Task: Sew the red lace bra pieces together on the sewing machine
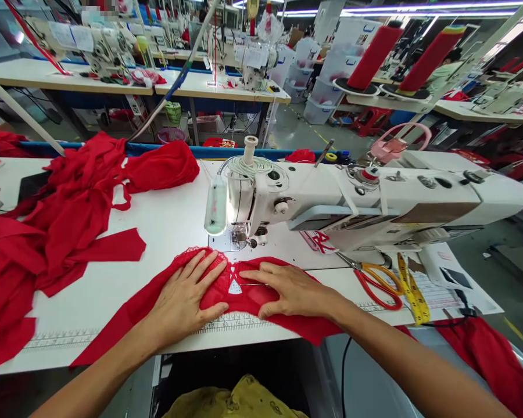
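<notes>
Evidently both hands are resting on a red lace garment [215, 293], which is lying in the lower middle of the frame, on the table [165, 215] just in front of a white sewing machine [318, 191]. The left hand [187, 293] is lying flat on the garment's left half, its fingers spreading slightly and its thumb pointing toward the middle. The right hand [283, 290] is covering part of the right half, its fingers bending and its thumb standing apart from the forefinger; whether it is pinching any cloth, I cannot tell. Between the hands, a small triangular gap is showing white at the garment's centre. A printed ruler scale [239, 322] is running along the table's front edge, partly under the cloth.

Across the left side of the frame, a heap of red fabric [65, 220] is spreading over the table. Right of centre, scissors [377, 284] with red and orange handles are lying beside a yellow tape measure [413, 293]. At the upper right, two red thread cones [403, 61] are standing tilted in view, while stacked plastic boxes [321, 98] are sitting to their left.
</notes>
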Available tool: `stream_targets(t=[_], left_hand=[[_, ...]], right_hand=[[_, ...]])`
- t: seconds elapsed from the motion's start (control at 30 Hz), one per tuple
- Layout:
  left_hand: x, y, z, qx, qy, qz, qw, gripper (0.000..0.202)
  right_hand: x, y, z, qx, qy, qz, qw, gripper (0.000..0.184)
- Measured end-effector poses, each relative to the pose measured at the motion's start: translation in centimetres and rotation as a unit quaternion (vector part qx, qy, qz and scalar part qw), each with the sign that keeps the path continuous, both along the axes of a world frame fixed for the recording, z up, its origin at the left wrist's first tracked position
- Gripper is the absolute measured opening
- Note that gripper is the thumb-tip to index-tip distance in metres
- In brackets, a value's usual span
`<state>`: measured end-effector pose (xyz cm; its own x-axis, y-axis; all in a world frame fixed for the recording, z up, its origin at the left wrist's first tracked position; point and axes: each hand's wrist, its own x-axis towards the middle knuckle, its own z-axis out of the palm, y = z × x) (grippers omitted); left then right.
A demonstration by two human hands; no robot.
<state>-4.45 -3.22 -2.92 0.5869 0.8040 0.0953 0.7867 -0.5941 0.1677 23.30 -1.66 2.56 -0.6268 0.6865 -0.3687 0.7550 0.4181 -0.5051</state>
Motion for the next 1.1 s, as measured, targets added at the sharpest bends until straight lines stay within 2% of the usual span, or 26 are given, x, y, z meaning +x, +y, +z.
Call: stream_targets(t=[0.2,1.1], left_hand=[[-0.05,-0.14,-0.04,0.0,0.005,0.008,1.0,0.075],[-0.08,-0.2,0.0,-0.007,-0.013,0.008,1.0,0.081]], right_hand=[[0.03,0.06,0.16,-0.019,-0.006,0.001,1.0,0.083],[-0.06,-0.15,0.1,-0.013,-0.004,-0.024,1.0,0.08]])
